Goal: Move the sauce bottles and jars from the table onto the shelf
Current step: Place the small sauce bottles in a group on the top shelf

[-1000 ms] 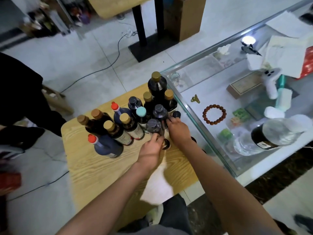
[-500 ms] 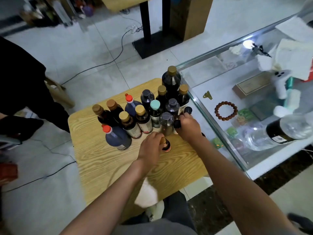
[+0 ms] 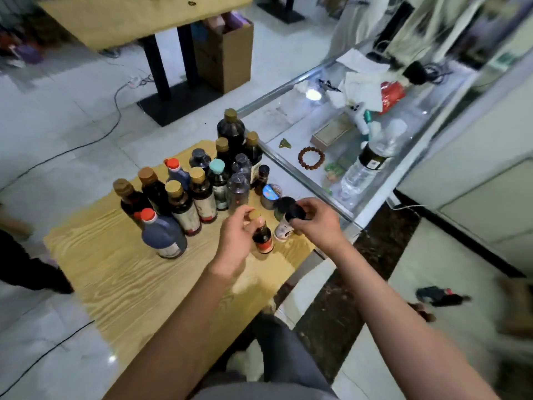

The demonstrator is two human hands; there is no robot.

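A cluster of several dark sauce bottles (image 3: 199, 189) with gold, red and teal caps stands on a small wooden table (image 3: 121, 272). My left hand (image 3: 235, 241) grips a small gold-capped bottle with a red label (image 3: 263, 238) by its neck, near the table's right edge. My right hand (image 3: 315, 222) holds a white jar with a black lid (image 3: 285, 223) right beside it. A short jar with a blue and white top (image 3: 271, 193) stands just behind them. The tallest bottle (image 3: 230, 131) is at the back.
A glass display counter (image 3: 340, 209) runs along the table's right side, holding a bead bracelet (image 3: 311, 158), a water bottle (image 3: 366, 166) and papers. Another wooden table (image 3: 138, 15) and a cardboard box (image 3: 227, 59) stand behind. Cables lie on the tiled floor at left.
Both hands have drawn back from the cluster toward me, each with a small container in it. The camera has tilted up and right, showing more of the counter.
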